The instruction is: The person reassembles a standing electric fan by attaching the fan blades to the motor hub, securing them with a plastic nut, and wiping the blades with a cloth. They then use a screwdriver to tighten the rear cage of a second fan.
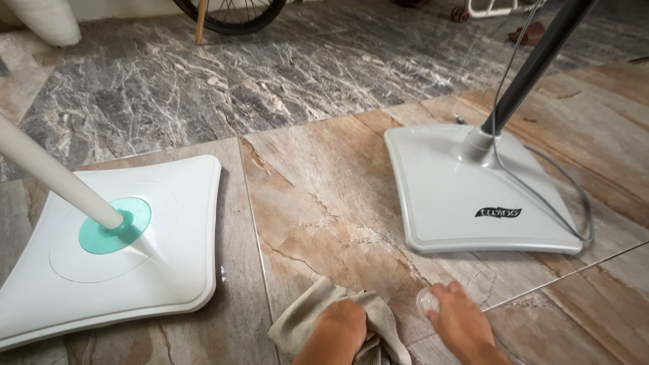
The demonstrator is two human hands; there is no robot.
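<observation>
- Head view: my left hand (336, 324) sits at the bottom edge, fingers curled down and pressed onto a beige cloth (311, 318) that lies bunched on the floor; the hand covers the cloth's middle and grips it loosely.
- My right hand (460, 321) is just beside it to the right, fingers closed round a small clear roundish object (427, 302); I cannot tell what the object is, only that it is see-through and pokes out on the hand's left side.
- The two hands are near each other but not touching; the cloth's right fold reaches toward the clear object.
- The floor (324, 196) under them is brown, veined stone tile with a thin grout line running past the right hand; further away it turns to grey marbled tile.
- To the left stands a white square fan base (149, 263) with a teal disc (115, 226) in its middle and a white pole (54, 176) rising from it.
- To the right stands a light grey fan base (460, 203) with a dark pole (534, 64) and a thin grey cord (574, 196) looping along its right edge.
- At the top edge I see part of a bicycle wheel (233, 17).
</observation>
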